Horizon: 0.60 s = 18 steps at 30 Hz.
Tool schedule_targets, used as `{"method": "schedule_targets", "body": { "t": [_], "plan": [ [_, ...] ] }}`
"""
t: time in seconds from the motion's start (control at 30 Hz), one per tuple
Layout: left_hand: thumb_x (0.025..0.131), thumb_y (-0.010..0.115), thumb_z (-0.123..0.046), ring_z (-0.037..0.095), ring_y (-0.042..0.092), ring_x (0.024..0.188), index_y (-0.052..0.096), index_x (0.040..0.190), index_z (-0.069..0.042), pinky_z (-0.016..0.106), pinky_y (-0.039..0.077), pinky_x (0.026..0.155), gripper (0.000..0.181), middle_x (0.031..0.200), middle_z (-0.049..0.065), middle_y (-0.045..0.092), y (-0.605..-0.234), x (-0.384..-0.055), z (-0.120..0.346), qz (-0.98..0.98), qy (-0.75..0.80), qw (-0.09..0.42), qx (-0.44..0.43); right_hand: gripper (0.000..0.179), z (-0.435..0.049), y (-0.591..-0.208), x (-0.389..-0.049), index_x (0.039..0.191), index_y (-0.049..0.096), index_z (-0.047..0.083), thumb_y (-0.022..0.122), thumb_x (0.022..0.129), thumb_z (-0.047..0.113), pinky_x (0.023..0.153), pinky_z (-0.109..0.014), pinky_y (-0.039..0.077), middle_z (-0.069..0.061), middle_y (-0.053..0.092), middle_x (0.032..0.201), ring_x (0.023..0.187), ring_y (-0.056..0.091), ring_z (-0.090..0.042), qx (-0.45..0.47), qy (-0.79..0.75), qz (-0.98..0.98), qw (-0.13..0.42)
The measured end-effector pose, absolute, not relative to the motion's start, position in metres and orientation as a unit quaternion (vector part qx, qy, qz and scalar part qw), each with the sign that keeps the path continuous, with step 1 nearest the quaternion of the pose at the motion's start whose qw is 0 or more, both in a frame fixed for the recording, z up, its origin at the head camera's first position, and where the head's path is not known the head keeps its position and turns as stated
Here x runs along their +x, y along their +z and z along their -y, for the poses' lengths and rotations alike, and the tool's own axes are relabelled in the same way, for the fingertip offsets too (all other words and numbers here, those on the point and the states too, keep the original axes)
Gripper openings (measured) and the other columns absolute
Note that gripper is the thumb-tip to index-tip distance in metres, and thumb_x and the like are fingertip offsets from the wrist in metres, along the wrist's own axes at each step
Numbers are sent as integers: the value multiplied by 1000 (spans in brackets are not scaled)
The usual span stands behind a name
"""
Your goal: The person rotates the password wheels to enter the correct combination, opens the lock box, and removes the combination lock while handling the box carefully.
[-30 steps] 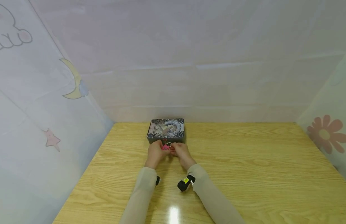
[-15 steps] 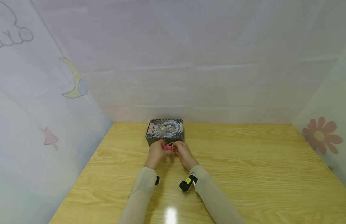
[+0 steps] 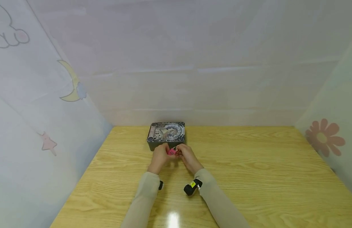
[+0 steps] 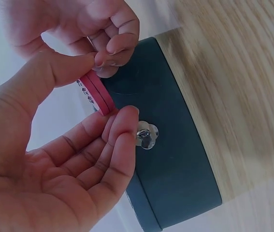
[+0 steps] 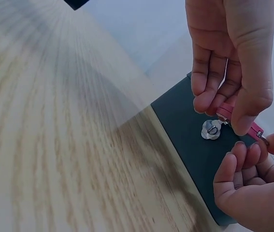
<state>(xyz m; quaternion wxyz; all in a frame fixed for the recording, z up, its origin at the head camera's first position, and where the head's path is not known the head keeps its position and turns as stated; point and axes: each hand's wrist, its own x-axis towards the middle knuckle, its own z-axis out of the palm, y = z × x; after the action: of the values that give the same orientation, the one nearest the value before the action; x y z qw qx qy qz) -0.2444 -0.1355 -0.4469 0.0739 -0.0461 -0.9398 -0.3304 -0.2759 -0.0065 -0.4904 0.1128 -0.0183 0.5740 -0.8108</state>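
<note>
A small pink combination padlock (image 3: 172, 152) is held between both hands, close in front of a dark decorated tin box (image 3: 166, 132). My left hand (image 3: 158, 159) grips its body between thumb and fingers; in the left wrist view a row of dials shows along the padlock's edge (image 4: 89, 95). Thumb and forefinger of my right hand (image 3: 190, 160) pinch the padlock's silver shackle (image 5: 262, 138). A flower-shaped metal latch plate (image 4: 147, 135) with a small loop sits on the box's front, apart from the padlock. The box's lid is down.
The box stands at the back of a wood-grain table (image 3: 250, 164), near a pale cloth backdrop (image 3: 207, 88). Printed cloth hangs on both sides, with a moon (image 3: 71, 82) on the left and a flower (image 3: 325, 137) on the right.
Both hands and the padlock have shifted slightly right relative to the box and drawn a little back from its front. The grips look the same; the view has moved slightly.
</note>
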Motion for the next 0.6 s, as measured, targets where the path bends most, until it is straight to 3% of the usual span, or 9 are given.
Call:
{"method": "schedule_targets", "body": {
  "t": [0.3, 0.6],
  "plan": [
    [70, 84, -13, 15, 38, 54, 55, 74, 2, 25, 30, 49, 33, 59, 0, 42, -445, -243, 134, 943, -317, 84, -51, 18, 3, -480, -274, 78, 53, 3, 43, 92, 0, 64, -28, 43, -2, 52, 70, 64, 49, -13, -35, -802, -583, 128],
    [66, 80, -5, 16, 41, 56, 53, 73, 2, 26, 33, 50, 28, 62, 2, 46, -447, -243, 135, 940, -322, 107, -30, 18, 4, -486, -278, 82, 57, 1, 43, 94, 1, 67, -27, 46, -3, 55, 74, 68, 53, -15, -42, -799, -588, 118]
  ]
}}
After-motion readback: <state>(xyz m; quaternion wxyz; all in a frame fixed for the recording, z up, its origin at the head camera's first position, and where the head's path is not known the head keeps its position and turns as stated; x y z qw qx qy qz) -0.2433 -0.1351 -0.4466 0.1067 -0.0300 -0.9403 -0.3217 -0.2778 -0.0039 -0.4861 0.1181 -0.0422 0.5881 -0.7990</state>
